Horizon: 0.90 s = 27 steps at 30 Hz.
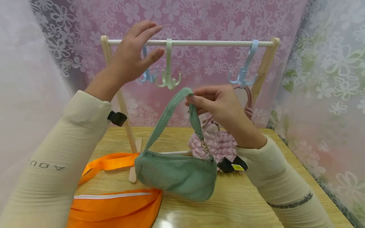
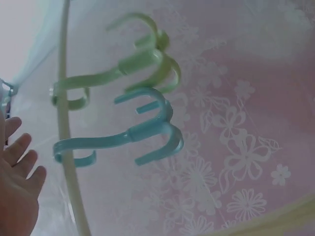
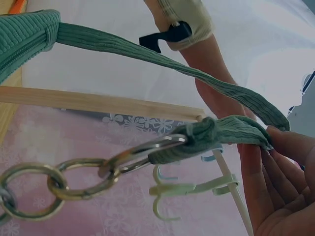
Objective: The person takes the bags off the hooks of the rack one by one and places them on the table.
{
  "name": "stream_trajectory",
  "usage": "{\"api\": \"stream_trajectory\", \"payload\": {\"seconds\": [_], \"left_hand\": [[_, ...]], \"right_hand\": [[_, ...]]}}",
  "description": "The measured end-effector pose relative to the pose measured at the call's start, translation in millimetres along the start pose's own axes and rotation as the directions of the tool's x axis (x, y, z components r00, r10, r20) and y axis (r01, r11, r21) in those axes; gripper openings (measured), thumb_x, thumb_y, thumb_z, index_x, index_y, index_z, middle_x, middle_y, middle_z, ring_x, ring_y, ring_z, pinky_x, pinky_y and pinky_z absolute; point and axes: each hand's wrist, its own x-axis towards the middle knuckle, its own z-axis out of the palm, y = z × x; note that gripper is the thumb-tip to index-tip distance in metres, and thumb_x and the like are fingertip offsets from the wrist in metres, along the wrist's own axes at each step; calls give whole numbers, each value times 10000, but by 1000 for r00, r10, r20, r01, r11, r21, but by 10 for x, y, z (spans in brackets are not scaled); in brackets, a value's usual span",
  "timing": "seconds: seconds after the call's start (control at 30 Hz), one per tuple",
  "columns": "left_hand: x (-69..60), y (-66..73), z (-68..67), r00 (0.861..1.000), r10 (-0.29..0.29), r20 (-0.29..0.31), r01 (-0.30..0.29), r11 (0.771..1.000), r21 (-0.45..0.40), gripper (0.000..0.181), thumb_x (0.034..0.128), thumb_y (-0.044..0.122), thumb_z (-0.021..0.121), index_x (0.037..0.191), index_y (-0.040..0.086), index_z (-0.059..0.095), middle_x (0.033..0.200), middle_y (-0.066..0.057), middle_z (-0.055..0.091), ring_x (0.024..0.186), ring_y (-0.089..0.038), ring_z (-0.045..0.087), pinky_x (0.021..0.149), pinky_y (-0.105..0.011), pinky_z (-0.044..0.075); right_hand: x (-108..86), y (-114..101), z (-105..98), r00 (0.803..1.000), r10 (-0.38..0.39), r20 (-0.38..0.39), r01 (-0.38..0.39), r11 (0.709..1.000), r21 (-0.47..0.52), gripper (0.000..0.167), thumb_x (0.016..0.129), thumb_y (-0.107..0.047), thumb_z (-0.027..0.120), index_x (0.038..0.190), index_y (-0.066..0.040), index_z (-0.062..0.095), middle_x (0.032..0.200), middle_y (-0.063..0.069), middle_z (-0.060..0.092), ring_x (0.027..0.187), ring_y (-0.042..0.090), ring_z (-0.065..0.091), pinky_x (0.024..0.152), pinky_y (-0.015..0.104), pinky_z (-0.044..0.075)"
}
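Note:
In the head view the right hand (image 1: 220,103) pinches the strap (image 1: 166,118) of a green corduroy bag (image 1: 176,174), which hangs in the air in front of the rack. The right wrist view shows the thumb and fingers (image 3: 285,172) on the folded strap (image 3: 241,130), with a metal chain (image 3: 81,179) joined to one end. Raised at the rail's left part, the left hand (image 1: 134,52) has its fingers spread and holds nothing. Beside it are a blue hook (image 1: 147,75) and a green hook (image 1: 168,74), both on the white rail (image 1: 205,43).
Another blue hook (image 1: 242,76) on the right bears the cord of a pink bag (image 1: 222,147), partly behind the right hand. An orange bag (image 1: 114,209) lies at the table's front left. Wooden posts (image 1: 265,68) hold up the rail, with a floral curtain behind.

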Motion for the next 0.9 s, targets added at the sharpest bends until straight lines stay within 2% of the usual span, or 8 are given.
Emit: {"api": "stream_trajectory", "payload": {"seconds": [0.07, 0.17, 0.33, 0.53, 0.63, 0.8, 0.9], "left_hand": [[-132, 39, -30, 1000, 12, 10, -12, 999, -46, 558, 998, 342, 551, 1463, 60, 424, 1492, -126, 421, 1419, -224, 321, 1172, -287, 210], [-363, 118, -33, 999, 17, 45, -11, 991, -132, 551, 1008, 410, 500, 1437, 65, 467, 1423, -113, 515, 1324, -267, 468, 1124, -367, 337], [-782, 282, 51, 993, -50, 105, 76, 964, -254, 566, 996, 487, 461, 1383, 81, 543, 1341, -70, 598, 1163, -303, 610, 977, -461, 485], [-1227, 414, 253, 989, -100, 109, 138, 889, -436, 620, 953, 532, 503, 1339, 52, 582, 1278, -92, 638, 1085, -263, 659, 895, -441, 538], [-1391, 486, 333, 982, -127, 143, 182, 853, -490, 585, 947, 476, 560, 1350, 52, 571, 1280, -91, 637, 1096, -244, 653, 914, -430, 529], [-1584, 589, 442, 966, -163, 202, 247, 816, -523, 509, 912, 238, 689, 1352, 16, 558, 1272, -100, 640, 1085, -226, 656, 916, -396, 531], [-1664, 641, 469, 950, -192, 245, 297, 797, -526, 528, 880, 160, 726, 1359, 20, 554, 1265, -96, 644, 1053, -207, 668, 898, -386, 540]], "right_hand": [[-24, 5, -2, 1000, 15, 0, -15, 1000, 9, 254, 903, -206, 710, 1075, -20, 728, 922, 57, 750, 740, 251, 712, 725, 359, 586], [-51, 6, -11, 1000, 30, -1, -30, 999, 34, 269, 903, -214, 710, 1091, -22, 722, 937, 60, 749, 752, 254, 710, 722, 365, 586], [-58, 6, -16, 1000, 9, 0, -9, 999, 52, 270, 911, -204, 700, 1103, -14, 716, 938, 57, 750, 748, 243, 715, 717, 359, 588], [-74, -1, -8, 1000, 1, -8, -1, 998, 61, 272, 909, -173, 701, 1096, 25, 706, 914, 52, 752, 729, 218, 713, 701, 347, 589], [-85, -5, -10, 1000, 6, -5, -6, 999, 52, 274, 912, -171, 697, 1100, 28, 703, 913, 48, 752, 731, 212, 713, 700, 343, 589], [-114, -11, -12, 1000, 10, 14, -11, 999, 49, 280, 915, -168, 693, 1104, 39, 697, 920, 59, 750, 746, 212, 714, 698, 339, 589], [-142, -19, -12, 1000, 10, 21, -10, 999, 34, 266, 913, -171, 697, 1095, 23, 706, 920, 58, 750, 748, 219, 711, 689, 346, 589]]}}
